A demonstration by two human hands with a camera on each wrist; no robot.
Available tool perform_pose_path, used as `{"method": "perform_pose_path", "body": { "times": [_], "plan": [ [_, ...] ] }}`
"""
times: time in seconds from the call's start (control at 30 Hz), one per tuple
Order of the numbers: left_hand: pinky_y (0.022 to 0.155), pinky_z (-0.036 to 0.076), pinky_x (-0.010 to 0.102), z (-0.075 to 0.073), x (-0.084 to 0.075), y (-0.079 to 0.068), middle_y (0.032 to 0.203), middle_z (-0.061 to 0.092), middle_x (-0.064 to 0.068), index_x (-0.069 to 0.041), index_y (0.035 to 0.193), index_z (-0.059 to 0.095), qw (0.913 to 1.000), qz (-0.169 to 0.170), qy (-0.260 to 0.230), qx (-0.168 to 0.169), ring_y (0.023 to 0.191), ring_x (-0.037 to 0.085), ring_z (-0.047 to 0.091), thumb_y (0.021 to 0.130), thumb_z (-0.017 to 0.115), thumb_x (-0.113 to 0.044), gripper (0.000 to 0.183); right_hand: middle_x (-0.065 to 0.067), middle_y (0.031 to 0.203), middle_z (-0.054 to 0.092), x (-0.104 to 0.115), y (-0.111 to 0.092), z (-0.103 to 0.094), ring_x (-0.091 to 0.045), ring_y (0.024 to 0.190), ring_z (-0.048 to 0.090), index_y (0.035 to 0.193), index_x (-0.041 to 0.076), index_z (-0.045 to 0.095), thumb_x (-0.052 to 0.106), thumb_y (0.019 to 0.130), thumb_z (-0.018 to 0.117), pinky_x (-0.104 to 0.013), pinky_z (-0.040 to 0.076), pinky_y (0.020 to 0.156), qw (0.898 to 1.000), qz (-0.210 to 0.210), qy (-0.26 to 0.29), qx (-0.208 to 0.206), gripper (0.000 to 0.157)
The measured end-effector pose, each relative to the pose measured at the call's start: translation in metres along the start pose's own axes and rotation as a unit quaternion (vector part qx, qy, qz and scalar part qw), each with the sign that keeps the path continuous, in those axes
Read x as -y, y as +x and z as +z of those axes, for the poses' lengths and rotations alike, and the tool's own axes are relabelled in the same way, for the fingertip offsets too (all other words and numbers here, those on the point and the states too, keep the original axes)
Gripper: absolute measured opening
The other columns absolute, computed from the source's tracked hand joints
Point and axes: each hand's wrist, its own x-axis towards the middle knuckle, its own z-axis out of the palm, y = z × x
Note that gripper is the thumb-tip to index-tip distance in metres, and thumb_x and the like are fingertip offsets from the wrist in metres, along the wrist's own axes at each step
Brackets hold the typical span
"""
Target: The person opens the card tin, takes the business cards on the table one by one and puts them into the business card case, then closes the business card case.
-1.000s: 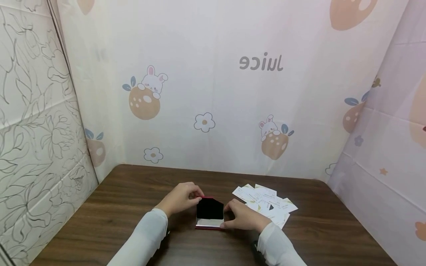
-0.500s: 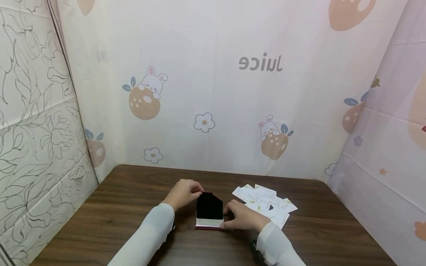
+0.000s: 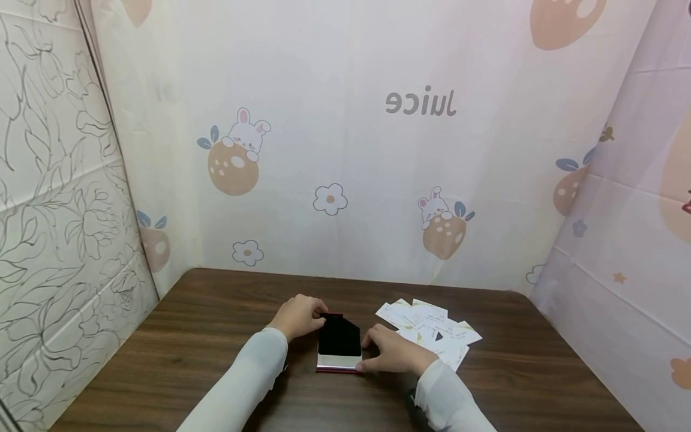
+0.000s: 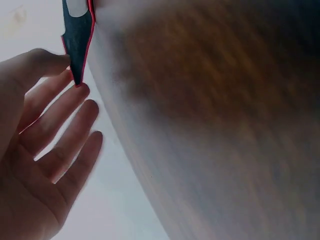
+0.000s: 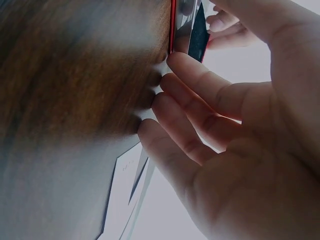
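A red business card case (image 3: 339,362) with a silver inside lies on the table, its black-lined lid (image 3: 339,336) raised and tilted back. My left hand (image 3: 299,317) pinches the lid's upper left corner between thumb and forefinger. In the left wrist view the lid (image 4: 77,47) shows a thin red edge, and the other fingers of the left hand (image 4: 45,135) spread below it. At the case's right side, my right hand (image 3: 394,351) holds the base, thumb at the front corner. The right wrist view shows the fingertips of the right hand (image 5: 215,130) lowered to the tabletop beside the case.
Several white business cards (image 3: 432,329) lie spread in an overlapping pile behind and right of the right hand. A brown wooden table (image 3: 216,306) runs back to a patterned curtain (image 3: 345,150).
The left hand has moved back and a little right, and the case's lid has swung further open, dipping slightly in the last half second. The right hand and the cards have stayed put.
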Motion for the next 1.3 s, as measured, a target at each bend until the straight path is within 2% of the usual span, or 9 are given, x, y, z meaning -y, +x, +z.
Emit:
{"method": "perform_pose_path", "body": {
  "times": [0.17,0.33,0.47,0.67,0.8,1.03,1.3],
  "plan": [
    [0.086,0.054,0.047,0.001,0.0,-0.003,0.116,0.071,0.0,-0.02,0.121,0.073,0.9985,-0.01,0.021,0.049,0.101,0.021,0.067,0.093,0.07,-0.028,0.029,0.002,0.103,0.054,-0.001,0.0,0.0,-0.015,0.093,0.053,0.105,0.009,0.065,0.042,0.083,0.081,-0.036,0.047,0.084,1.0,-0.001,0.001,0.002,0.043],
    [0.095,0.049,0.052,-0.004,0.0,-0.006,0.127,0.067,0.004,-0.018,0.13,0.067,0.9959,-0.02,0.002,0.088,0.116,0.026,0.062,0.095,0.068,-0.029,0.037,0.002,0.103,0.054,-0.002,0.0,0.0,-0.015,0.093,0.054,0.105,0.01,0.065,0.044,0.083,0.081,-0.037,0.048,0.085,1.0,0.0,-0.003,0.0,0.043],
    [0.102,0.045,0.051,-0.011,-0.001,-0.009,0.135,0.061,0.008,-0.013,0.137,0.061,0.9931,-0.012,-0.019,0.115,0.125,0.029,0.056,0.096,0.066,-0.028,0.044,0.002,0.103,0.054,-0.002,0.0,0.0,-0.015,0.093,0.054,0.104,0.011,0.065,0.044,0.082,0.081,-0.038,0.048,0.085,1.0,0.002,-0.005,-0.001,0.043],
    [0.106,0.041,0.049,-0.017,-0.002,-0.017,0.139,0.056,0.014,-0.005,0.142,0.054,0.9906,0.009,-0.044,0.129,0.13,0.031,0.051,0.095,0.068,-0.024,0.052,0.001,0.103,0.054,-0.002,0.0,0.001,-0.016,0.093,0.054,0.105,0.01,0.065,0.043,0.083,0.081,-0.036,0.047,0.084,1.0,-0.005,-0.004,-0.002,0.043],
    [0.109,0.039,0.051,-0.02,-0.004,-0.024,0.144,0.051,0.016,-0.003,0.145,0.051,0.9897,0.012,-0.048,0.134,0.134,0.033,0.047,0.092,0.072,-0.029,0.063,0.001,0.102,0.054,-0.002,0.0,0.001,-0.016,0.092,0.054,0.105,0.01,0.065,0.042,0.083,0.081,-0.036,0.047,0.083,1.0,-0.005,-0.001,-0.001,0.042],
    [0.109,0.038,0.049,-0.015,-0.006,-0.037,0.147,0.05,0.012,-0.005,0.146,0.05,0.9868,0.037,-0.034,0.154,0.136,0.03,0.045,0.082,0.08,-0.044,0.08,0.002,0.101,0.054,-0.006,-0.003,0.005,-0.015,0.091,0.054,0.105,0.01,0.065,0.042,0.083,0.082,-0.035,0.047,0.083,1.0,-0.011,-0.007,-0.006,0.042],
    [0.111,0.035,0.052,-0.01,-0.011,-0.045,0.151,0.047,0.009,-0.006,0.144,0.054,0.9851,0.042,-0.013,0.166,0.14,0.032,0.039,0.081,0.081,-0.046,0.079,0.002,0.102,0.054,-0.01,-0.005,0.008,-0.015,0.092,0.054,0.105,0.01,0.065,0.043,0.083,0.081,-0.036,0.047,0.084,1.0,-0.016,-0.012,-0.008,0.043]
  ]
}}
